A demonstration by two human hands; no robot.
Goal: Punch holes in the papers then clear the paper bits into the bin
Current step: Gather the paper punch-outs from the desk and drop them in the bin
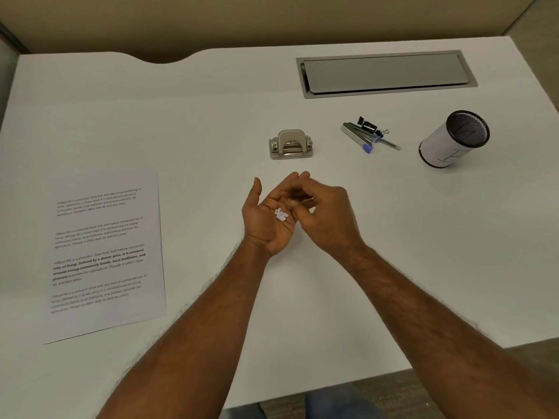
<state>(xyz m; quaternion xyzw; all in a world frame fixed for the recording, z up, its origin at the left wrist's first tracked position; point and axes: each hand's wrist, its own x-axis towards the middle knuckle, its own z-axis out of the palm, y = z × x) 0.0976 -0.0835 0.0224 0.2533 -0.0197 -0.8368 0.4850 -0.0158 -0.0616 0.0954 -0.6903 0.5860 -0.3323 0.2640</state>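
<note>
Papers (106, 255), printed stack, lie flat well off to the outer side of the left hand on white desk (211, 116); tan partition wall (272, 19) behind the desk, grey cable-tray lid (385, 73) set in the desktop far beyond the right hand. Bin (453, 139), white cylinder with dark mesh inside, stands beyond and to the outer side of the right hand. Hole punch (291, 144) sits just beyond both hands' fingertips; stapler and clips pile (367, 133) between punch and bin. Left hand (269, 216) palm up, cupped, fingers apart. Right hand (323, 216) palm down, fingers curled together, pinching over the left palm; whether it grips anything, cannot tell. Paper bits (281, 214), small white cluster, rest in the left palm.
</note>
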